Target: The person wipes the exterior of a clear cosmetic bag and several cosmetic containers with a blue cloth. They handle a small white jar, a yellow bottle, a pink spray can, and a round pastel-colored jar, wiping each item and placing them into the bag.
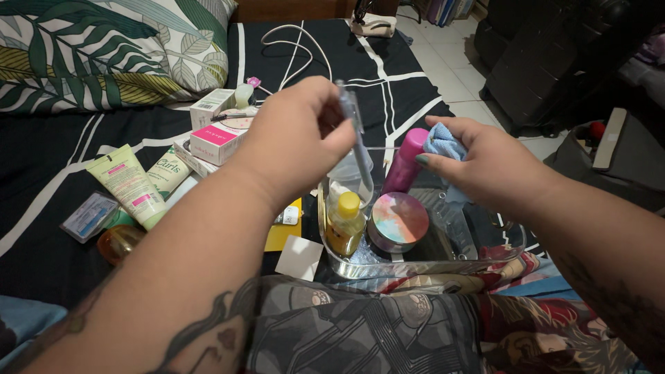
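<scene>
Left hand (294, 138) pinches clear tube (357, 135); right hand (485, 163) grips blue cloth (443, 144).

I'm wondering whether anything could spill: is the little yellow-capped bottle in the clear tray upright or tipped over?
Upright. The yellow-capped bottle stands in the clear tray with its cap on and pointing up, beside a round iridescent tin.

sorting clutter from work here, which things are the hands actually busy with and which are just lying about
In hand or in use:
- left hand holding a clear slim tube
- right hand holding a blue cloth
- clear tray with pink bottle, yellow-capped bottle, round tin

Lying about:
- green tubes
- pink and white boxes
- white cable
- leaf-print pillow
</scene>
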